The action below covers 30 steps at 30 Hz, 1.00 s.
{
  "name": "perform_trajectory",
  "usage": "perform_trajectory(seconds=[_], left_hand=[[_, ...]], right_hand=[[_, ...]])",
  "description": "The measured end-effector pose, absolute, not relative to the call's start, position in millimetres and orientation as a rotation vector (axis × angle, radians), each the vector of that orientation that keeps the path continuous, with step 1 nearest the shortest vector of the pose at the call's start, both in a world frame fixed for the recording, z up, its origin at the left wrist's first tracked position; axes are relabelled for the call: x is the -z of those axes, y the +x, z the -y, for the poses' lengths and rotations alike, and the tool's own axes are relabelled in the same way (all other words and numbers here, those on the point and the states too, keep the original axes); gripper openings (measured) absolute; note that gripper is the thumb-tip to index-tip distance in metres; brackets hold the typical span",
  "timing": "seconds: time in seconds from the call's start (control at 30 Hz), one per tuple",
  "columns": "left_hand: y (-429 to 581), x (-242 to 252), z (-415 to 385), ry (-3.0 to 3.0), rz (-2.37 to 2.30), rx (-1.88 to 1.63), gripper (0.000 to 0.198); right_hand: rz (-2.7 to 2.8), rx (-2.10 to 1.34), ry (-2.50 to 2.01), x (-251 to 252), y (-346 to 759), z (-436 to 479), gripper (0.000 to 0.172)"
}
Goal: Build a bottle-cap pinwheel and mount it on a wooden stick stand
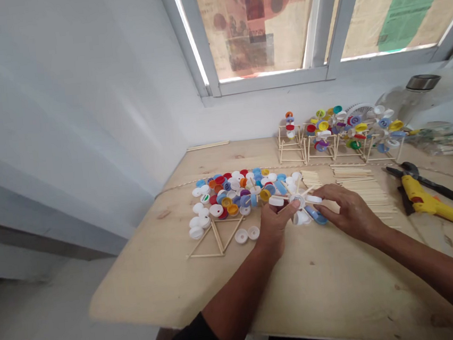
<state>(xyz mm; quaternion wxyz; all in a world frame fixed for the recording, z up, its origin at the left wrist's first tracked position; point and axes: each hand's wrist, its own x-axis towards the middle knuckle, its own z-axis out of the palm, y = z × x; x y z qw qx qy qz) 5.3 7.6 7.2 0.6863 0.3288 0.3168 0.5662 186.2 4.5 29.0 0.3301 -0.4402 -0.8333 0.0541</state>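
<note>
- Left hand's point(274, 227) grip pinched a bottle-cap wheel point(301, 200), right of centre (thumb partly covering it).
- Right hand's point(348, 211) grip curled, half-closed, alongside; its hold was unclear.

I can see both arms reaching forward, bare along the forearms. The left forearm point(238, 292) slants up and rightward from a black sleeve point(200, 338) that ends near the elbow. The left hand point(276, 226) is bent in a grip, its thumb stretched across the front, the other fingers mostly hidden. The right forearm point(427, 257) comes in from the lower right corner, and the right hand point(346, 212) points toward the left one, back upward, forefinger and thumb curved, their tips slightly apart.
</note>
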Motion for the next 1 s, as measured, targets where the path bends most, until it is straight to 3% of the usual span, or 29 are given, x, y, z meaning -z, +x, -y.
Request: perform_trajectory(seconds=[1.0], left_hand=[[3, 2, -14, 0.765, -0.743, -1.264, 0.030]], right_hand=[[2.130, -0.226, -1.243, -28, 187, -5, 0.017]])
